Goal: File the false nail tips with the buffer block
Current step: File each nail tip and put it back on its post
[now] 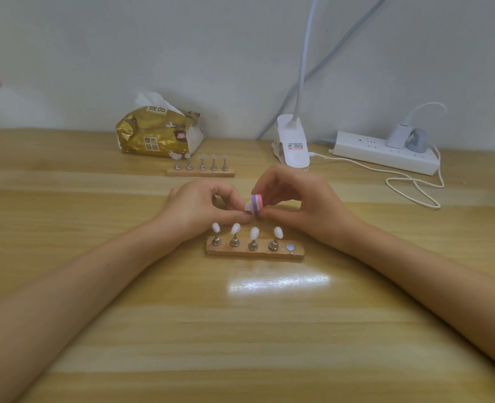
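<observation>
left hand (199, 205) pinches one false nail tip (248, 207) | right hand (298, 205) pinches buffer block (257, 205), touching the tip, between both hands | tip looks tiny, light, bendy: hold its sides, rub softly

The gold tissue pack (156, 132) reads 原木纯品.

Soft even light, tabletop (269, 330) glare, wide-angle edges.

Pale wall (182, 39); glossy wooden table (240, 330)
</observation>
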Demonstrator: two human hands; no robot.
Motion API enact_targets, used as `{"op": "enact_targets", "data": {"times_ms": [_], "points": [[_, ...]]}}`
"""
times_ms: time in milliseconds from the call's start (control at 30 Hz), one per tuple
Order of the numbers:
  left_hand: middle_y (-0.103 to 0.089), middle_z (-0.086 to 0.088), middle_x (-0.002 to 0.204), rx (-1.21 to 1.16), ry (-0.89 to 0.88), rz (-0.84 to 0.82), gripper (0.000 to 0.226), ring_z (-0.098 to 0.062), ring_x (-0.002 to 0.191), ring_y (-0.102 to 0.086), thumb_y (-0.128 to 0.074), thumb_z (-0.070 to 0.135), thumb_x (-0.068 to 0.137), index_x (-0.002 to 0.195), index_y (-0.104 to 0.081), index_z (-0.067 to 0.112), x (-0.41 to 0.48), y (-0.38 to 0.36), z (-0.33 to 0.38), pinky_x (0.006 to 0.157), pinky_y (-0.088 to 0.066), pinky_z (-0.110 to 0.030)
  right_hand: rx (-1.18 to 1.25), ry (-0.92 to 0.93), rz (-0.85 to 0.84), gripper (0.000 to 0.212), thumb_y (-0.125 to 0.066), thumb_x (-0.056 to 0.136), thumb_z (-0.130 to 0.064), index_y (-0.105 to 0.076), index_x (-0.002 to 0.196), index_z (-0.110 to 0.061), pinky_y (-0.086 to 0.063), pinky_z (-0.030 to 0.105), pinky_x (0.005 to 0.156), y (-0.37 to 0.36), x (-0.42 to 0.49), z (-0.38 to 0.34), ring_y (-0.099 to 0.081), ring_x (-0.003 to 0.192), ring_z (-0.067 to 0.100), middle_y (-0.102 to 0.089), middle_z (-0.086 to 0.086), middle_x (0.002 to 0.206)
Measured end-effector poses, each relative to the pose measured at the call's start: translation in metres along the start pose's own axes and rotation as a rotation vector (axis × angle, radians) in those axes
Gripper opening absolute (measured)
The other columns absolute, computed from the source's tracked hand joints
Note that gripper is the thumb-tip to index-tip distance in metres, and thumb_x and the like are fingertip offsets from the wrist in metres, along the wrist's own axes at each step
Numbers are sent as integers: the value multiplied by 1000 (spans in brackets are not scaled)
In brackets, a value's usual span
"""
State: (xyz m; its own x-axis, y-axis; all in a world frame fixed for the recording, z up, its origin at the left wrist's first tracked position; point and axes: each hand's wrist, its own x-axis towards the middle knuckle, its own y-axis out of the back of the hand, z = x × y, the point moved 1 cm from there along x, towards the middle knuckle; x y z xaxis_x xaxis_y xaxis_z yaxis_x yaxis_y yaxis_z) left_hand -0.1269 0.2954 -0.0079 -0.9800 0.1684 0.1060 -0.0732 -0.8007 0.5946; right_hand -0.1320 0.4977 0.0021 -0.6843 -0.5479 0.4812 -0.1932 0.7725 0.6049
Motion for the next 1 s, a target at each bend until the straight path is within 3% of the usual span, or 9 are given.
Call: {"op": "enact_targets", "data": {"times_ms": [733,1000], "points": [[-60,16,53,-3,9,6,16,3,48,-45,-85,42,65,67,-73,31,1,0,-1,72,-35,-29,23,-8,66,15,-77,86,-5,-67,96,0,-59,31,86,-2,2,2,-73,87,13,-74,6,95],[-58,21,51,8,3,3,15,8,47,-47,-85,41,66,64,-72,33,1,-1,0,73,-34,-30,-4,-26,67,17,-78,83,-1,-66,95,-2,-58,34,88,-1,2,5,-72,89,12,-74,1,95]]}}
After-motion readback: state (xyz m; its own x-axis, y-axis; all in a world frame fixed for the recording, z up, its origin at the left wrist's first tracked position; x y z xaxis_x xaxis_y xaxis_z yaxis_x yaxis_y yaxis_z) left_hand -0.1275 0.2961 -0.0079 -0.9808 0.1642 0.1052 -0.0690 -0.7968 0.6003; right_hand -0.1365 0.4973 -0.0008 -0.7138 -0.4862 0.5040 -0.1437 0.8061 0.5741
